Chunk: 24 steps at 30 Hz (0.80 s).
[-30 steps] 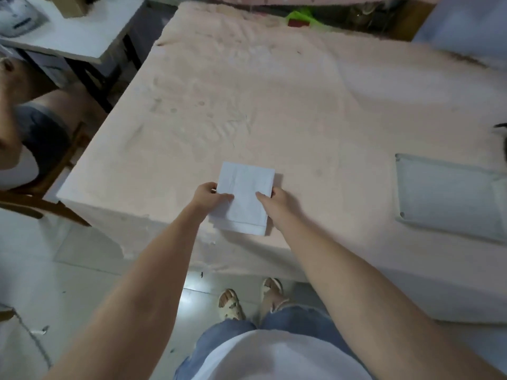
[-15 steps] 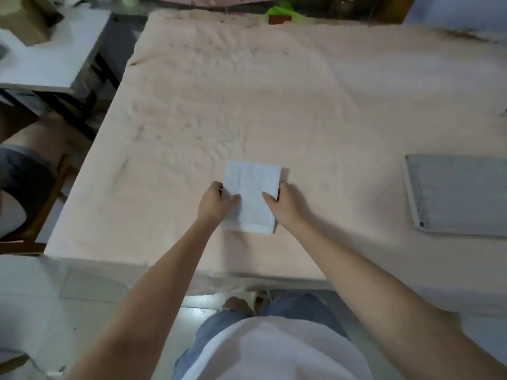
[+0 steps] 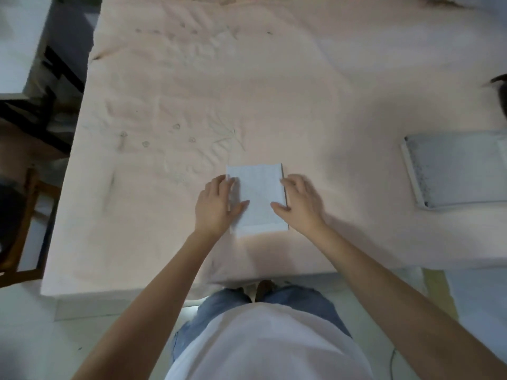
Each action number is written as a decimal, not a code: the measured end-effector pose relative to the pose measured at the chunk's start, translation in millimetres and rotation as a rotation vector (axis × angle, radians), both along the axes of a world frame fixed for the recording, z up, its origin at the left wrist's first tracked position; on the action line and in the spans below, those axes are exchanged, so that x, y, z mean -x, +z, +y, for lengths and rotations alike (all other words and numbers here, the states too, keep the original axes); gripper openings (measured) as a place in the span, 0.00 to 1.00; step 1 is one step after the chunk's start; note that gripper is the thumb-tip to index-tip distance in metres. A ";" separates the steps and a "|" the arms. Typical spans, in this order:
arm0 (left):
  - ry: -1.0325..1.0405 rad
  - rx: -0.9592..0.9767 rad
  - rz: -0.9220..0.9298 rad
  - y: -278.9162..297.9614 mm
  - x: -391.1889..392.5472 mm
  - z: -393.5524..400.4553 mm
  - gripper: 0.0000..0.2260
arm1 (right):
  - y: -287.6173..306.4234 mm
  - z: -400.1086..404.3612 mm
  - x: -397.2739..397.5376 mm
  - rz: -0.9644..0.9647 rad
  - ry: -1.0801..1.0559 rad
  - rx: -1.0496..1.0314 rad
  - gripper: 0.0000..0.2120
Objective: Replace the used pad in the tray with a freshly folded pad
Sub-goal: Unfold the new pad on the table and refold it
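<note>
A folded white pad (image 3: 256,198) lies flat on the pink-covered table (image 3: 247,78), near its front edge. My left hand (image 3: 215,207) holds the pad's left edge, thumb on top. My right hand (image 3: 300,204) holds the right edge the same way. The fingers of both hands are stretched out along the pad's sides. Far to the right sits a shallow white tray (image 3: 410,174) with a grey speckled pad (image 3: 461,168) inside, partly cut off by the frame edge.
A white side table (image 3: 16,37) with a dark frame stands at the back left, and a wooden chair (image 3: 24,215) sits beside the table's left edge. A dark object (image 3: 500,89) pokes in at the right edge. The floor is pale tile.
The pad has come down from the table's front edge to lie flat farther in on the cloth. My hands have spread out along its sides.
</note>
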State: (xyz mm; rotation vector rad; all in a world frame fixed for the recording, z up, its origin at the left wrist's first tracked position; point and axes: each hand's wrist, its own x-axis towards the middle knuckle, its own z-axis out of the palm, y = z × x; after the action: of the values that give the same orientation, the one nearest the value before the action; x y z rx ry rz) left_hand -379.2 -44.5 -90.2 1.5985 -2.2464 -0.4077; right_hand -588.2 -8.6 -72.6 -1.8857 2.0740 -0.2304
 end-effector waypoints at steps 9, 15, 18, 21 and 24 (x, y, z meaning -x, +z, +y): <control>-0.438 -0.156 -0.311 -10.6 -8.3 10.5 0.33 | -2.0 6.1 9.6 0.226 0.503 -0.124 0.34; -0.452 -0.106 -0.201 0.1 -11.3 8.6 0.24 | 0.5 1.4 10.5 0.172 0.526 -0.028 0.29; -0.416 -0.083 -0.050 9.2 -15.1 5.0 0.17 | 4.0 -2.4 13.2 -0.022 0.485 0.194 0.19; -0.291 -0.141 0.103 23.9 -14.2 -7.1 0.14 | 10.0 -18.5 15.8 -0.179 0.385 0.318 0.12; -0.181 -0.167 0.228 39.0 -5.9 -29.0 0.09 | 19.1 -44.0 15.6 -0.297 0.260 0.309 0.09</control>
State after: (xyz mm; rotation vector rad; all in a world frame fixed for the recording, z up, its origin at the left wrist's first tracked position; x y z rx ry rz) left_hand -373.3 -73.5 -51.2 1.3490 -2.2342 -0.8034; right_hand -603.8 -52.6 -53.5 -2.1183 1.6530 -0.7530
